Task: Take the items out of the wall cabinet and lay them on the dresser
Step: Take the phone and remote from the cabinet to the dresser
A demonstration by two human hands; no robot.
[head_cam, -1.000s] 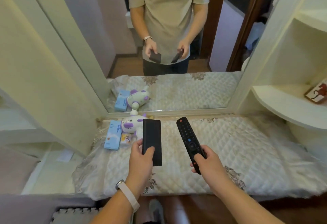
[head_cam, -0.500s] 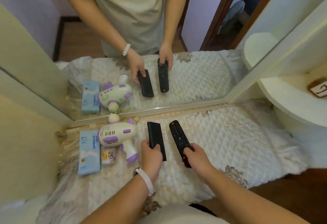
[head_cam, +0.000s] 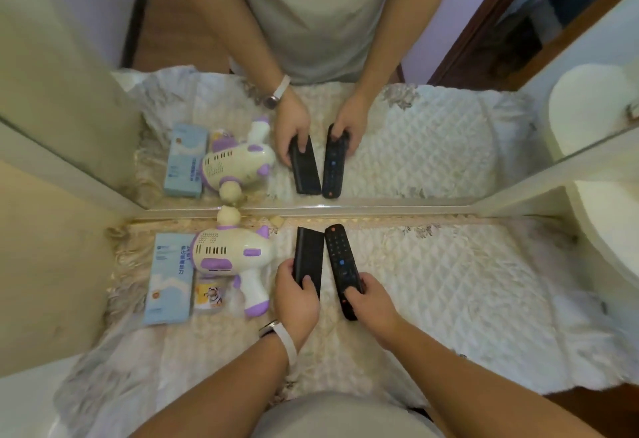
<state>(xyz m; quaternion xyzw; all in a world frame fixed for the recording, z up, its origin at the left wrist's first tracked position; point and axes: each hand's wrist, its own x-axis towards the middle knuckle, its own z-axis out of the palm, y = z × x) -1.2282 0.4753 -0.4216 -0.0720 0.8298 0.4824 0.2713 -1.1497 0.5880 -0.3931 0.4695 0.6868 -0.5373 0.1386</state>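
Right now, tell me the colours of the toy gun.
The toy gun is cream with purple accents, seen best in the head view.

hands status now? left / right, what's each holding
Left hand: closed on the plain black slab, lying on the dresser cloth.
Right hand: closed on the black remote, set down beside the slab.

I see a black remote [head_cam: 340, 265] with a blue button, a plain black slab [head_cam: 308, 258], a cream-and-purple toy [head_cam: 231, 252], a pale blue box [head_cam: 169, 282], and a cream diamond-quilted cover [head_cam: 449, 275].
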